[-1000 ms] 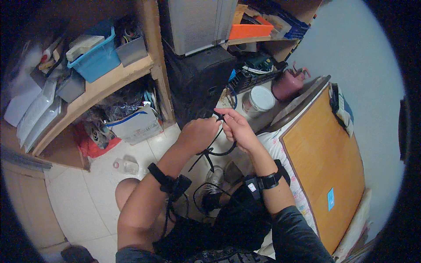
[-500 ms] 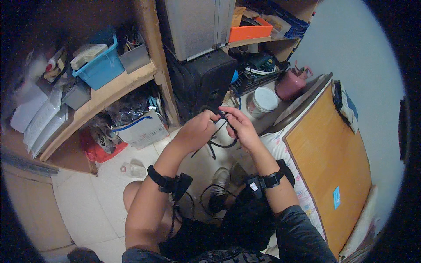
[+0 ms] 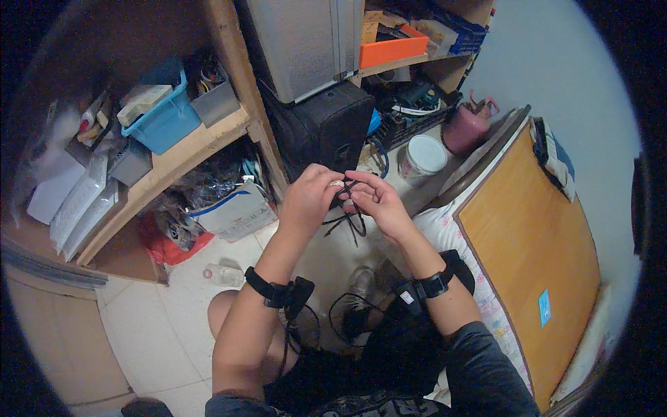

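One view is on record, from the left of two wide fisheye cameras worn on the head. It looks steeply down and forward over the shorts (image 3: 396,354), upright and unmirrored. Both forearms (image 3: 278,257) enter from below; the left hand (image 3: 307,200) and right hand (image 3: 379,205) sit near, around mid-field. Floor (image 3: 149,330), wall (image 3: 556,80) and wooden shelf (image 3: 182,154) lie farther off. The shelf edge bows, and the circular field darkens at its corners.
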The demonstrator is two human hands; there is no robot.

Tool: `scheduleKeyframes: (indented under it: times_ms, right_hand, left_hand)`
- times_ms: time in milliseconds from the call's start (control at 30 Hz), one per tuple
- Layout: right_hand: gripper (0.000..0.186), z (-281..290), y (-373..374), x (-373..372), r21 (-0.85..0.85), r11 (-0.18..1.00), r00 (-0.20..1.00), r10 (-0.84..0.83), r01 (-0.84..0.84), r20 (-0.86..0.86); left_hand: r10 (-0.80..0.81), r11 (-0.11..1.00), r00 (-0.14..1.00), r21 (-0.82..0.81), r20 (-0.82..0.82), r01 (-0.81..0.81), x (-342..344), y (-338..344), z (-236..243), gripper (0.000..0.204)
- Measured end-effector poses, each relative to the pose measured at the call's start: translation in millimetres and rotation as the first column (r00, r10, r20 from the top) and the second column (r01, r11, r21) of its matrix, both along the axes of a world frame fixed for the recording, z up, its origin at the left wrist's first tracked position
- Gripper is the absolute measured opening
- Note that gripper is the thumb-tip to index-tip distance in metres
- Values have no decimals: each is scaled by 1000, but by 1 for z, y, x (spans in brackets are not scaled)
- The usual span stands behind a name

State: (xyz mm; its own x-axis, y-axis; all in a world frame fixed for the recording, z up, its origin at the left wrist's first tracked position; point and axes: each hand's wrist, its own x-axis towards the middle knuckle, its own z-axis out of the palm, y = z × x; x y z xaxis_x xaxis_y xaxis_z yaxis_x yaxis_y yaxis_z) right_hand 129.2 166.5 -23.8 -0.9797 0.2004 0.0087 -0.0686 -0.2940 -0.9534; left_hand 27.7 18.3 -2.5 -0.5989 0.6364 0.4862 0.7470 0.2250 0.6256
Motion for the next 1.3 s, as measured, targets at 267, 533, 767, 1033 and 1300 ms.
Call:
scheduleKeyframes:
  times_ms: [267, 533, 767, 1033, 1300]
  right_hand:
    - [40, 3, -1, 1, -3, 999, 999, -39, 39, 4]
    - [41, -7, 1, -1, 110, 989, 994, -97, 102, -44]
    - [44, -13, 6, -3, 132, 988, 997, -71, 76, -42]
    - [44, -5, 9, -3, 22, 993, 993, -113, 114, -32]
    - [46, -11, 22, -6, 84, 978, 981, -185, 189, -58]
  left_hand:
    - [-79, 994, 984, -93, -162, 65, 2, 0, 10, 20]
    - [-119, 989, 976, -114, -184, 99, 9, 5, 4, 17]
    - [-199, 976, 969, -116, -148, 183, 8, 3, 11, 15]
    - [-214, 974, 971, -97, -106, 204, -7, -8, 21, 13]
    - [-8, 1000, 999, -22, 44, 9, -10, -12, 19, 15]
